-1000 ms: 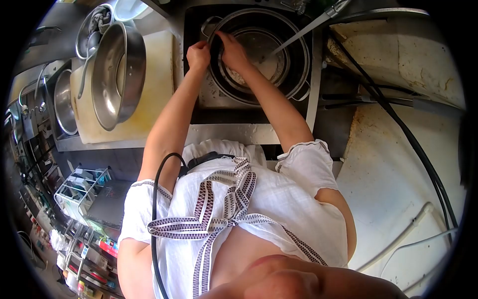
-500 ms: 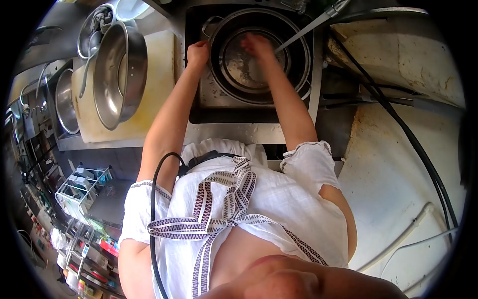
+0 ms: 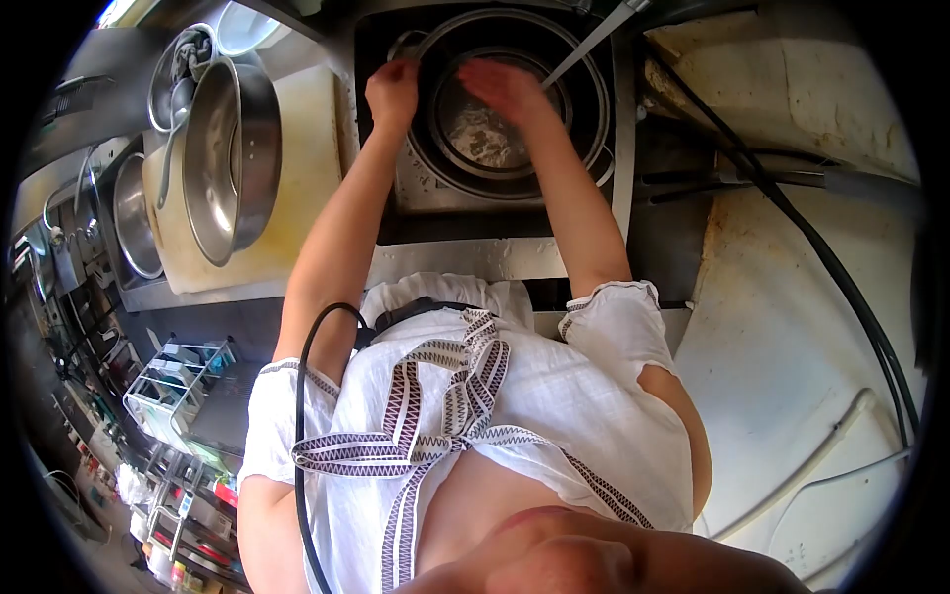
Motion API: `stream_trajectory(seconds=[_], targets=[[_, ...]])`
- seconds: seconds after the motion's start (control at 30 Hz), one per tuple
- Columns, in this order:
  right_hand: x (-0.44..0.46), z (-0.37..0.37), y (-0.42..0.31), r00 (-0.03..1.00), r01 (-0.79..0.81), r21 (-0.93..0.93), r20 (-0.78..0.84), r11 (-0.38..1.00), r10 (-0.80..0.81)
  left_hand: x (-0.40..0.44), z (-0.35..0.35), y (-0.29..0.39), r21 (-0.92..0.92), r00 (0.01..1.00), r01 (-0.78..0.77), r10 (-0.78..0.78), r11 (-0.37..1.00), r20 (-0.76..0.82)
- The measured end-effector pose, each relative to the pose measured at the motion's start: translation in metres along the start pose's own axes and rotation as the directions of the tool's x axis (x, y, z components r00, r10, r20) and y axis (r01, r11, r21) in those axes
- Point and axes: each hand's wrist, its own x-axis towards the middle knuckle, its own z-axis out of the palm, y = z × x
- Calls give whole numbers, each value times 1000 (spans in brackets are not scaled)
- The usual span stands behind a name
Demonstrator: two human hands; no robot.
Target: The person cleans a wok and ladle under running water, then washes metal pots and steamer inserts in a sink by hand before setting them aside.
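Observation:
A large metal pot (image 3: 465, 185) with loop handles sits in the sink (image 3: 435, 230). Inside it is a smaller round rim (image 3: 447, 163), with water catching the light at its bottom. My left hand (image 3: 393, 94) is closed on the pot's left edge, by the loop handle. Over the inside of the pot, my right hand (image 3: 503, 91) has its fingers stretched out and somewhat blurred, with nothing visible in it. A tap spout (image 3: 594, 45) slants down into the pot from the upper right.
Left of the sink, a big steel bowl (image 3: 255, 163) leans on a yellowed cutting board (image 3: 307, 168). Behind it are a ladle (image 3: 178, 119) and a smaller pot (image 3: 158, 94) holding a grey cloth (image 3: 191, 51). Black hoses (image 3: 782, 208) hang on the right.
My right hand has moved slightly left across the pot, and its fingers have straightened. My left hand stays at the pot's edge. The whole view has shifted a little.

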Motion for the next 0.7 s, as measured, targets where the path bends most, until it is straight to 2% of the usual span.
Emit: stream_trajectory(seconds=[0.03,0.07,0.13,0.17,0.23,0.3,0.33,0.4,0.43,0.5,0.53,0.6,0.63,0.7], targets=[[-4,14,-1,987,-35,-104,155,994,51,-2,0,1,-53,999,26,-27,998,-33],[-9,26,-2,987,-34,-101,155,994,50,2,-1,-9,-51,999,24,-26,998,-31],[-16,40,-2,938,-8,-517,293,856,186,14,-6,-39,-156,982,109,-131,982,-137],[-10,32,-2,937,-6,-516,296,857,185,14,-9,-44,-154,982,107,-129,982,-139],[13,1,-6,997,-2,-443,66,896,35,10,-25,-35,-318,949,287,-314,904,-39],[16,-18,-14,992,63,-246,-90,967,-88,6,-32,-35,-375,937,316,-349,871,-21],[17,-28,-17,993,61,-248,-86,967,-85,4,-34,-33,-401,921,368,-389,839,31],[17,-46,-18,981,109,71,-171,991,-96,2,-33,-27,-425,900,422,-427,801,88],[16,-54,-18,980,109,68,-173,992,-96,2,-31,-23,-433,901,426,-416,795,123],[13,-64,-20,983,93,325,-182,941,-34,0,-26,-14,-444,900,433,-406,784,161],[11,-65,-22,982,95,322,-185,942,-36,-1,-22,-8,-429,886,463,-388,776,254],[3,-68,-22,999,17,152,42,988,-23,-2,-9,-6,-430,835,525,-347,735,427],[-11,-56,-25,999,18,150,38,989,-24,-6,-3,-1,-431,833,527,-347,732,431],[-33,-33,-33,996,88,-197,-10,977,-91,-13,13,8,-376,748,611,-351,697,564]])
